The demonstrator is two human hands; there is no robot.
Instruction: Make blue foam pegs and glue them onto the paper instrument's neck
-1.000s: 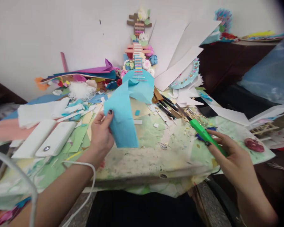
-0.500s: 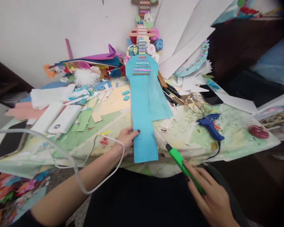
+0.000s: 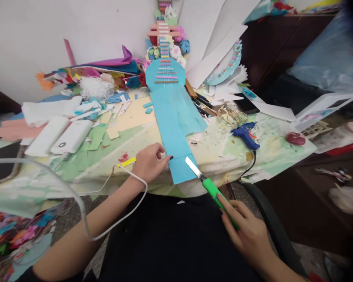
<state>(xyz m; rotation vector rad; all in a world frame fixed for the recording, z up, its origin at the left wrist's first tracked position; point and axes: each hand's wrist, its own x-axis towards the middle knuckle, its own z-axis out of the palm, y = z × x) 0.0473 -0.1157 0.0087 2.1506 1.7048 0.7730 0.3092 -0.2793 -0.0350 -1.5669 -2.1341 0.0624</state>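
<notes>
- Head view: the long blue paper (image 3: 169, 121) lies on the desk (image 3: 217, 152), and its long way runs from the back toward the front edge, with the near end leaning right.
- A thin line goes across it close to the front edge; fold or cut, I can't tell.
- The left hand (image 3: 151, 162) is nearer. It is at the paper's left side, fingers curled, thumb by the line. I can't tell if it pinches.
- The right hand (image 3: 248, 231) grips a green knife (image 3: 214, 191), off the front edge.
- The blade (image 3: 193, 167) points forward and left, its tip over the paper's right part, by the line.
- No words can be read. The white box (image 3: 73, 135), toward the desk's left edge, has a tiny dark mark.
</notes>
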